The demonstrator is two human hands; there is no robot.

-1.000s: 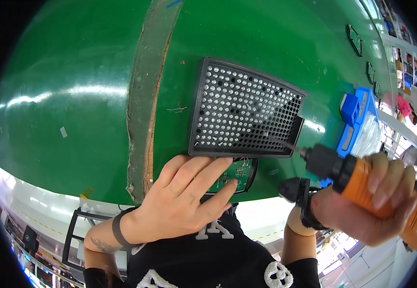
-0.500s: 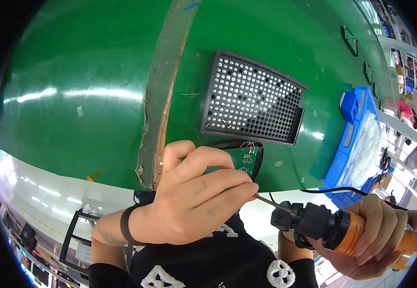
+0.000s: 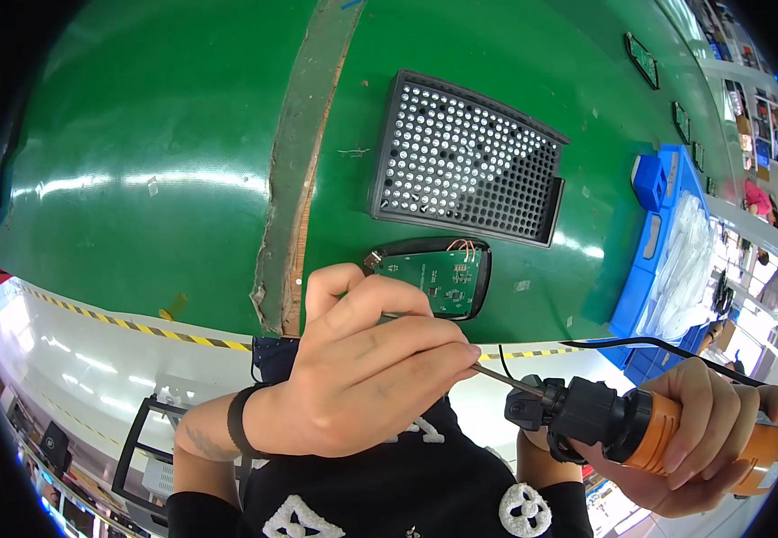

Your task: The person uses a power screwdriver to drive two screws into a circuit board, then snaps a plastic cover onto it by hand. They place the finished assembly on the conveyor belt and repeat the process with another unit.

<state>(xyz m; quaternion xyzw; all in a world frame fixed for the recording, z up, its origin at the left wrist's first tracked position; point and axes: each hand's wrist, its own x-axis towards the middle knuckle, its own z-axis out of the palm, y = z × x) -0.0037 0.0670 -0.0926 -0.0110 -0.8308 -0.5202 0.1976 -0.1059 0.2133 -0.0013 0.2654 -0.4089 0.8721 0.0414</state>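
My right hand [image 3: 707,430] is wrapped around an orange and black electric screwdriver [image 3: 653,435], its thin bit [image 3: 510,380] pointing left. At the bit's tip, the thumb and fingers of my left hand [image 3: 376,363] are pinched together. Any small piece between those fingertips is hidden. Just beyond my left hand, on the green table, lies a black casing [image 3: 488,285] with a green circuit board [image 3: 452,280] in it, partly covered by my fingers. Thin reddish wires show at its upper right. Farther off sits a black screw tray [image 3: 470,224] with many holes, partly filled with silvery screws [image 3: 425,152].
Blue bins [image 3: 644,269] with clear plastic bags [image 3: 680,269] stand at the right edge. More circuit boards [image 3: 642,61] lie at the far right. A raised worn strip [image 3: 295,179] crosses the green table [image 3: 156,108]. A black cable [image 3: 631,342] runs near the screwdriver.
The table, tray and casing now sit higher in the view, and more of the circuit board shows beyond my left hand. Both hands and the screwdriver keep nearly the same pose.
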